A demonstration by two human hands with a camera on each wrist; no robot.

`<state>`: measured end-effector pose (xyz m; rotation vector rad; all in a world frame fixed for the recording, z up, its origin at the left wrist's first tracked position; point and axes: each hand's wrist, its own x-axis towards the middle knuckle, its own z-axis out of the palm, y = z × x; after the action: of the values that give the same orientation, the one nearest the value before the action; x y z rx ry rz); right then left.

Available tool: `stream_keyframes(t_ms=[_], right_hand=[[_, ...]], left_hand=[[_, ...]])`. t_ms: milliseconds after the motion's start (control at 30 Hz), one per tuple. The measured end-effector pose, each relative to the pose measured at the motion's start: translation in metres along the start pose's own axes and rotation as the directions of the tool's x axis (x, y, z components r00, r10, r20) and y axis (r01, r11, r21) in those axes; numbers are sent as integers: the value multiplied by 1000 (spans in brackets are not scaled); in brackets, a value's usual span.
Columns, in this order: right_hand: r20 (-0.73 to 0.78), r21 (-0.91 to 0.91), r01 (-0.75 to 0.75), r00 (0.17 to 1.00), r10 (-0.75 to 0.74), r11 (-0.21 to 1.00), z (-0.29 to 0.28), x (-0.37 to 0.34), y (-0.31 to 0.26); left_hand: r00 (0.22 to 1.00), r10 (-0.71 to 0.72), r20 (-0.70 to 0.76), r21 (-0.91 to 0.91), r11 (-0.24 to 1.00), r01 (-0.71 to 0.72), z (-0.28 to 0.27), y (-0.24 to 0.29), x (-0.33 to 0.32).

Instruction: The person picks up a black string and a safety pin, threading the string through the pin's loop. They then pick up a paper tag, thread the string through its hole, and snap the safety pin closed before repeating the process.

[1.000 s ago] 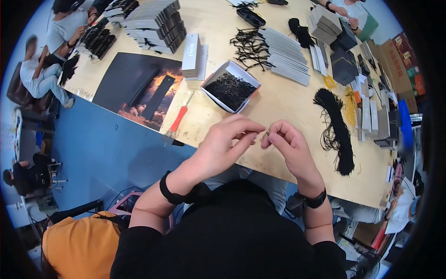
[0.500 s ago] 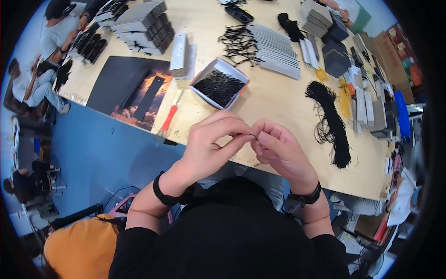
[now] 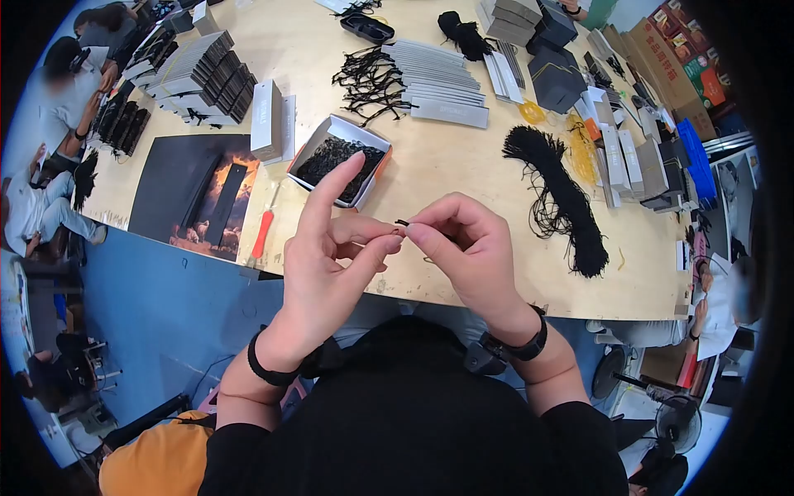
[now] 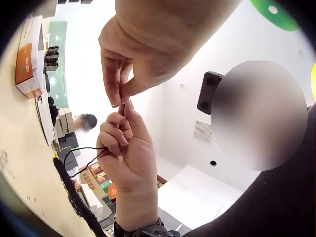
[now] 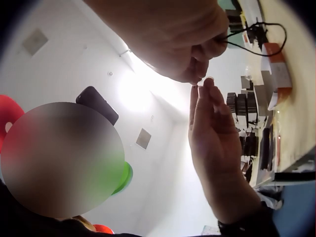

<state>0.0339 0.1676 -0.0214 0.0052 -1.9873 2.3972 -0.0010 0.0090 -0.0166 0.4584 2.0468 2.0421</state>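
Note:
In front of the body my two hands meet fingertip to fingertip. My left hand (image 3: 318, 256) pinches with thumb and a bent finger, its index finger raised straight up. My right hand (image 3: 471, 256) pinches a tiny dark end (image 3: 402, 221) from the other side. A thin black cord (image 5: 285, 37) loops out from the curled fingers of my right hand in the right wrist view; the same loop shows in the left wrist view. Beyond the left hand stands an open box (image 3: 365, 192) filled with small black pieces, partly covered by the raised finger.
A red-handled tool (image 3: 263, 235) and a dark printed sheet (image 3: 178, 194) lie to the left. A bundle of black cords (image 3: 562, 202) lies to the right. Farther back are grey strips (image 3: 438, 87) with black cords and stacked boxes (image 3: 194, 78). Other people sit around the table (image 3: 463, 165).
My hands, slightly apart at first, came together at the fingertips. The left index finger has since lifted away from the pinch. The head view has swung, shifting the table's things leftward.

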Motion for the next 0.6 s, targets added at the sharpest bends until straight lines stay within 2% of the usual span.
stream_keyframes(t_ms=[100,233,300,333,400,433,533,600], right_hand=[[5,-6,64,998,-64,998,4,-1,2],[2,-52,66,998,-66,996,0,-2,1],[-19,-38,69,997,-69,997,-3,-2,2],[-22,-40,70,997,-71,997,-3,-2,3],[-51,79,83,996,-79,993,0,-1,6],[-52,79,82,996,-78,993,0,-1,7],[-130,12,133,983,-131,991,1,-3,3],[-145,-201,75,984,-106,977,-1,-9,-6]], left_hand=[[1000,22,2,30,999,-22,2,3,2],[994,89,57,102,990,-95,4,1,4],[999,5,44,-26,1000,-4,7,3,2],[999,7,47,-27,1000,-6,7,2,3],[982,-140,130,-80,985,151,4,0,3],[981,-141,131,-80,985,153,4,0,2],[987,-137,88,-147,978,149,4,2,3],[996,-93,7,-103,990,93,5,2,3]])
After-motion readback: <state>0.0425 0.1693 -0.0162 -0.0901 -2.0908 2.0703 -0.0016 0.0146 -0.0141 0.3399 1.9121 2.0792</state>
